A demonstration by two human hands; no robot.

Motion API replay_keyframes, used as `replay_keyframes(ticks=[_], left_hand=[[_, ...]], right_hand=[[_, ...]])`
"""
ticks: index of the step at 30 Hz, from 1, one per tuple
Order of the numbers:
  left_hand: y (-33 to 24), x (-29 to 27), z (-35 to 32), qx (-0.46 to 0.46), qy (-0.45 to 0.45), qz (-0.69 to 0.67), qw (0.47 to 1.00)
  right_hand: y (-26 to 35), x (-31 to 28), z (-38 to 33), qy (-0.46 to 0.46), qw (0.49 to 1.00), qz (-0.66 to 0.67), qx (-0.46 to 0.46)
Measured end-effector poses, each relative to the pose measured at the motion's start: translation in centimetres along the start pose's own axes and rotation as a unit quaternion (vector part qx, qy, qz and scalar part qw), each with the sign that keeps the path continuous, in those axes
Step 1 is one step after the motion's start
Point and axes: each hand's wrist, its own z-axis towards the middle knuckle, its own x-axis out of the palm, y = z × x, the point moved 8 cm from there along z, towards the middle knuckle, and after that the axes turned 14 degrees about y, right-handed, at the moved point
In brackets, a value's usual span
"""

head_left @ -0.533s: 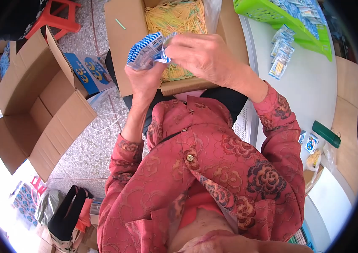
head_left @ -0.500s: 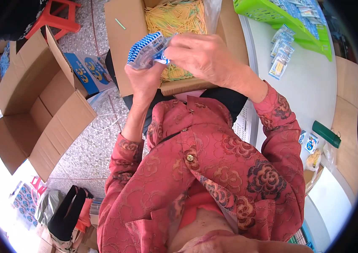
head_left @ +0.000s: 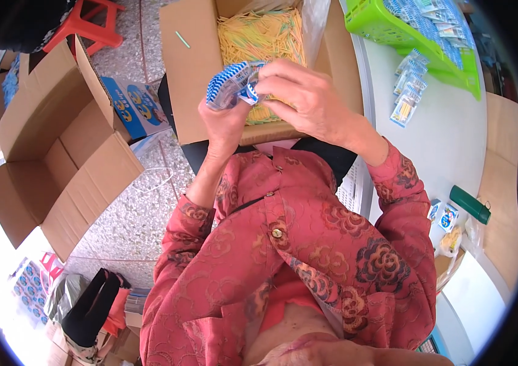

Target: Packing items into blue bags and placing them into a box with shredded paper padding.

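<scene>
A: Left hand (head_left: pixel 229 119) clamping blue-and-white packets (head_left: pixel 229 84) from below, just over the near edge of the open carton (head_left: pixel 188 67)?
B: Yes. Right hand (head_left: pixel 307 97) pinching their right end, closing in from the right; long axis lying left-right, hands equally near.

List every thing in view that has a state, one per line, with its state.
blue-and-white packet: held up in both hands
left hand: closed on the packet
right hand: fingers pinching the packet's end
cardboard box: open, holding yellow sticks
green basket: filled with packets
empty cardboard box: flaps open
</scene>
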Motion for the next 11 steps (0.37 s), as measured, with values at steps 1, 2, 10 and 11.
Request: replay_keyframes(ticks=[1, 2, 10, 11], left_hand=[[0.4, -0.1, -0.1, -0.011, -0.001, 0.02, 1.0], [0.8, -0.3, -0.3, -0.022, -0.003, 0.041, 0.999], [1.0, -0.8, -0.5, -0.014, 0.008, 0.074, 0.997], [0.6, -0.9, -0.5, -0.006, 0.006, 0.06, 0.998]], right_hand=[[0.0, -0.1, -0.2, 0.0, 1.0, 0.0, -0.001], [-0.4, -0.5, -0.4, -0.025, 0.999, 0.045, 0.007], [-5.8, -2.5, -2.6, -0.093, 0.958, 0.25, 0.101], [-7.3, -2.0, -3.0, -0.053, 0.954, 0.226, 0.19]])
